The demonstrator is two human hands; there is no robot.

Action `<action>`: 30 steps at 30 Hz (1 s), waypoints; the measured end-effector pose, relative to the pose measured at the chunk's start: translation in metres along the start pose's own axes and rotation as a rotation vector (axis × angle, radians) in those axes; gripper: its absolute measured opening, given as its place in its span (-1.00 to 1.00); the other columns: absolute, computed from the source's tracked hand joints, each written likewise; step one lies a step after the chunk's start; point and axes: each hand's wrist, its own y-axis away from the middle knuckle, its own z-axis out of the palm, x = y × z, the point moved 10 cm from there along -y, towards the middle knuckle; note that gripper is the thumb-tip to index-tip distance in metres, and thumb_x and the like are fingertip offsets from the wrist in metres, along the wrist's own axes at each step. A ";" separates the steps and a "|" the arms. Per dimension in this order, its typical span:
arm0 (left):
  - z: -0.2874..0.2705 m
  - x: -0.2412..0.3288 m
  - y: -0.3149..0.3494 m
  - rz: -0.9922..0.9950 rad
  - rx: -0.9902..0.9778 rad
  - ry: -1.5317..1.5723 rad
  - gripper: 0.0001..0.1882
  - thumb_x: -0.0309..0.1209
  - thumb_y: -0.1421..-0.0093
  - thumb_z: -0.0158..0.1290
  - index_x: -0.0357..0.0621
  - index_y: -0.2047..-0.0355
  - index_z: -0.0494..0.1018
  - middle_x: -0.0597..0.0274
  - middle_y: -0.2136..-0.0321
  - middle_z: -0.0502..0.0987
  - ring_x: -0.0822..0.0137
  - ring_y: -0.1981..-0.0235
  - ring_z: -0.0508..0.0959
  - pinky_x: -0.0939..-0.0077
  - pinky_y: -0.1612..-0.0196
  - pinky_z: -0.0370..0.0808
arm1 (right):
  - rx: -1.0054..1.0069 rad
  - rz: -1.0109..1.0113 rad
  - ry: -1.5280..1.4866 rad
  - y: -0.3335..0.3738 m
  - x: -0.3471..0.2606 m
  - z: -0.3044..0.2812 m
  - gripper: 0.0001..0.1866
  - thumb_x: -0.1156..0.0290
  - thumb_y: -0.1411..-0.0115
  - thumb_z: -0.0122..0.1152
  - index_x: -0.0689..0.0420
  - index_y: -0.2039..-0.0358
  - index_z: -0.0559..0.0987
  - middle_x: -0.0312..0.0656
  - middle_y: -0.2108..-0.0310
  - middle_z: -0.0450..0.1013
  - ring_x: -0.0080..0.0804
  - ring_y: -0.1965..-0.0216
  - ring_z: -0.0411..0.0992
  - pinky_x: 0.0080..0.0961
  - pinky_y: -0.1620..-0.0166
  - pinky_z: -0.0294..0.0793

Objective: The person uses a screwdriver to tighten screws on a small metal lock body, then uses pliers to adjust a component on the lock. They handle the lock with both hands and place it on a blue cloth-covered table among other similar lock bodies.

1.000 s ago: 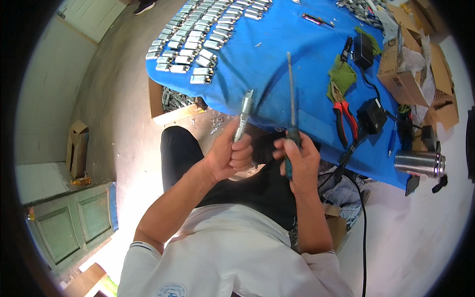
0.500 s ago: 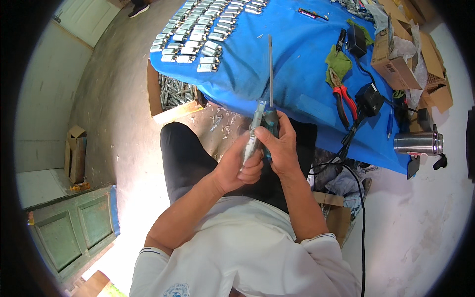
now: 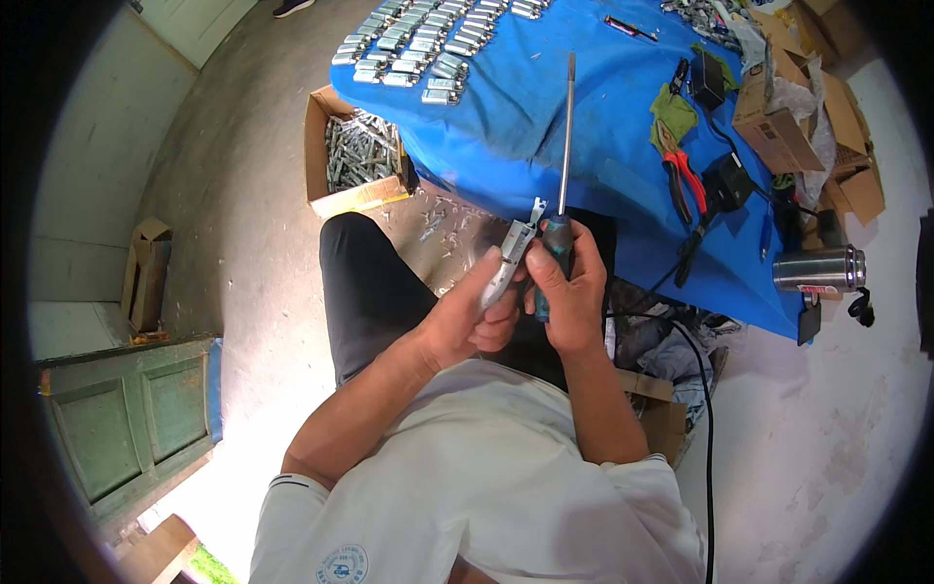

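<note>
Pinched in my left hand [image 3: 459, 319] is a long silver-grey metal piece [image 3: 513, 251] with a notched, forked upper end; I cannot tell its exact kind. My right hand [image 3: 576, 300] grips a screwdriver [image 3: 556, 239] by its dark teal handle, and its long steel shaft stands upward over the blue cloth. The right thumb is close against the metal piece; whether it touches cannot be made out. Both hands are together above my lap, just short of the table edge.
Rows of small silver metal parts [image 3: 413, 60] lie on the blue-covered table [image 3: 506, 127]. Red-handled pliers [image 3: 683, 185], a black adapter [image 3: 725, 182] and a steel flask [image 3: 822, 269] lie to the right. A carton of metal pieces [image 3: 313, 146] stands left of the table.
The metal piece has been turned so a broader face shows, and its top leans further right. Both hands and the screwdriver sit slightly further right. The view has shifted a little.
</note>
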 end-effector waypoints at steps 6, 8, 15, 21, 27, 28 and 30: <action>0.017 -0.018 0.006 -0.032 -0.179 0.065 -0.32 0.28 -0.28 -0.35 0.05 0.76 0.05 0.48 0.83 -0.01 0.53 0.81 -0.02 0.65 0.73 -0.08 | 0.065 0.006 -0.073 0.006 -0.004 -0.008 -0.58 0.38 -0.16 0.28 0.22 0.03 0.37 -0.24 0.31 0.45 -0.55 0.37 0.46 -0.67 0.58 0.36; 0.018 -0.024 0.007 -0.046 -0.222 0.119 -0.34 0.26 -0.29 -0.35 0.01 0.70 0.13 0.48 0.82 0.00 0.53 0.82 -0.02 0.65 0.74 -0.08 | 0.091 0.019 -0.091 0.009 0.000 -0.011 -0.58 0.38 -0.15 0.29 0.22 0.03 0.38 -0.25 0.31 0.44 -0.55 0.38 0.46 -0.67 0.59 0.36; 0.017 -0.034 0.004 -0.133 -0.103 0.100 -0.32 0.28 -0.29 -0.41 0.02 0.73 0.15 0.44 0.83 0.08 0.52 0.83 0.03 0.63 0.72 0.00 | 0.071 0.005 -0.049 0.008 0.004 -0.019 -0.55 0.41 -0.12 0.33 0.23 0.02 0.38 -0.26 0.32 0.43 -0.57 0.42 0.43 -0.69 0.60 0.36; 0.007 -0.026 -0.005 -0.086 -0.012 0.065 -0.36 0.22 -0.31 -0.39 0.00 0.67 0.19 0.42 0.83 0.08 0.52 0.83 0.04 0.63 0.73 0.00 | 0.090 0.023 -0.010 0.003 0.005 -0.021 -0.57 0.43 -0.12 0.32 0.25 0.04 0.39 -0.28 0.33 0.43 -0.61 0.47 0.38 -0.69 0.59 0.33; 0.006 -0.020 -0.013 -0.026 0.038 0.060 -0.38 0.20 -0.32 -0.38 -0.06 0.58 0.27 0.42 0.81 0.09 0.52 0.82 0.05 0.63 0.74 0.00 | 0.024 0.044 0.015 -0.005 0.015 -0.016 -0.55 0.40 -0.10 0.34 0.25 0.04 0.41 -0.28 0.31 0.43 -0.62 0.42 0.38 -0.69 0.50 0.36; 0.006 -0.018 -0.013 -0.027 0.060 0.058 -0.37 0.21 -0.32 -0.37 -0.07 0.56 0.28 0.42 0.80 0.10 0.52 0.82 0.06 0.64 0.75 0.01 | 0.026 0.031 0.021 -0.008 0.016 -0.018 -0.54 0.38 -0.10 0.35 0.26 0.04 0.41 -0.28 0.30 0.43 -0.62 0.40 0.38 -0.69 0.47 0.37; 0.008 -0.015 -0.014 -0.030 0.102 0.053 -0.37 0.21 -0.32 -0.37 -0.09 0.54 0.29 0.42 0.79 0.11 0.52 0.82 0.06 0.64 0.75 0.01 | 0.023 0.029 0.030 -0.014 0.017 -0.021 -0.52 0.36 -0.09 0.36 0.26 0.04 0.41 -0.28 0.29 0.43 -0.62 0.36 0.39 -0.68 0.40 0.39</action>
